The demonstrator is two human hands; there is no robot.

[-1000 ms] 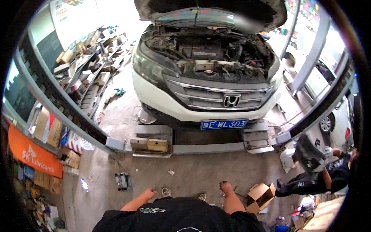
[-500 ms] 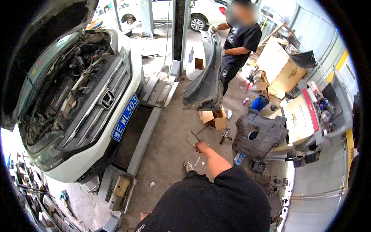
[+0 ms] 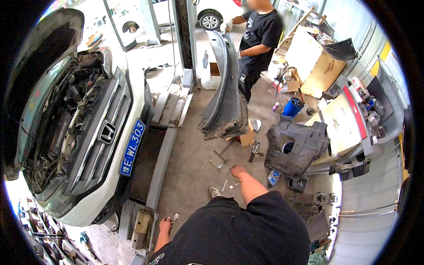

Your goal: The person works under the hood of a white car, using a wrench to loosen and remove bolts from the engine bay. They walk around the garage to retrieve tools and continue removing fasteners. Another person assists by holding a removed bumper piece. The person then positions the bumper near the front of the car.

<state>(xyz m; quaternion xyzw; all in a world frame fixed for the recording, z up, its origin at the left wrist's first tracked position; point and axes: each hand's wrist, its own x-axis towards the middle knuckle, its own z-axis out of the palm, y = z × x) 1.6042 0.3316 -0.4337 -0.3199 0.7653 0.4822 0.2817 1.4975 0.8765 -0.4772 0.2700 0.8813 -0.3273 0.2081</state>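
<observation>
My left hand [image 3: 166,225] hangs low beside the car lift, with its fingers loosely apart and nothing visible in them. A small crumpled white scrap [image 3: 176,216] lies on the floor just past it. Over the floor in front of me, my right hand [image 3: 237,171] hangs with fingers loosely apart, holding nothing I can see. Nearest to it, an angled metal bar [image 3: 216,164] lies on the concrete. Ahead, a person [image 3: 258,39] wearing gloves holds a long dark grey plastic car panel [image 3: 223,92] upright, its lower end dirty.
A white car [image 3: 95,172] with its hood up stands left beside a lift rail [image 3: 160,172]. Right of my hand lie a black plastic undertray [image 3: 298,148], a metal tool [image 3: 254,151] and a blue-white container [image 3: 274,177]. A blue drum [image 3: 292,107] and a wooden-coloured cabinet [image 3: 313,66] stand farther back.
My view has shifted, so the car and panel sit farther left. My left hand has come into fuller view; my right hand has moved slightly away from the metal bar.
</observation>
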